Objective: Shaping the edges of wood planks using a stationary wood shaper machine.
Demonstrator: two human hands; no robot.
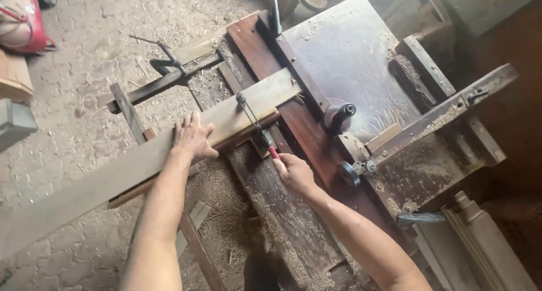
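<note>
The left hand [193,137] lies flat with fingers spread on a long pale wooden plank [141,164], which runs from the near left across a dusty wooden desk [282,229] to end at a dark metal machine table [350,59] further right. The right hand [293,172] is closed around the red-tipped handle of a metal clamp [257,127] that straddles the plank near its far end. Sawdust covers the floor [84,53] at far left.
</note>
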